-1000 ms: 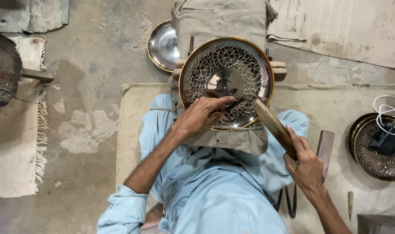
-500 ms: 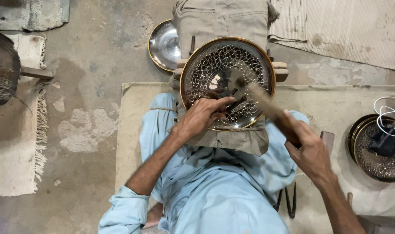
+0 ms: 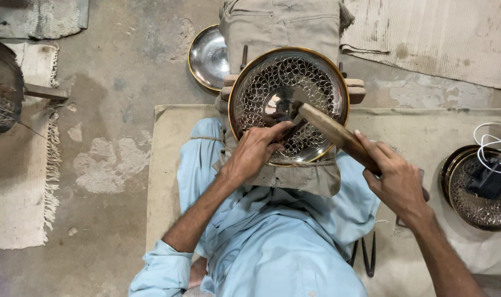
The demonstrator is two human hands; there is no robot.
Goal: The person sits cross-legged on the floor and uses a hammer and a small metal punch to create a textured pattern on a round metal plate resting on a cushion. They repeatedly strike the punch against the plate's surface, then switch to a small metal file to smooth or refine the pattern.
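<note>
At the far left edge of the frame a dark round wire basket (image 3: 0, 91) sat with a wooden handle sticking out to the right. Under it lay a pale rug (image 3: 19, 181) with a fringe, on the grey floor (image 3: 124, 66).

Near the top middle a shiny plain metal plate (image 3: 206, 58) lay on the floor, partly tucked behind a padded block wrapped in tan cloth (image 3: 280, 22).

In the middle of the frame a big round metal tray (image 3: 316, 82) with a gold rim rested on that block, over the person's lap. Its face was covered in a pattern of small loops. The left hand (image 3: 256, 151) came up from the lower left in a light blue sleeve. Its fingers were pinched shut around a small thin tool, and the tip touched the tray near its middle. The tool was too small to see well.

A bit to the right, a wooden hammer (image 3: 330, 129) slanted across the lower right part of the tray, its head right at the top of the small tool. The right hand (image 3: 396, 181) was clenched around the hammer's handle, just off the tray's rim.

Below that hand, dark pliers (image 3: 366, 256) lay on the beige mat (image 3: 426, 126).

At the far right edge another patterned round tray (image 3: 473, 206) lay on the mat, with a black plug (image 3: 488, 179) and a white wire (image 3: 489, 137) on top of it.
</note>
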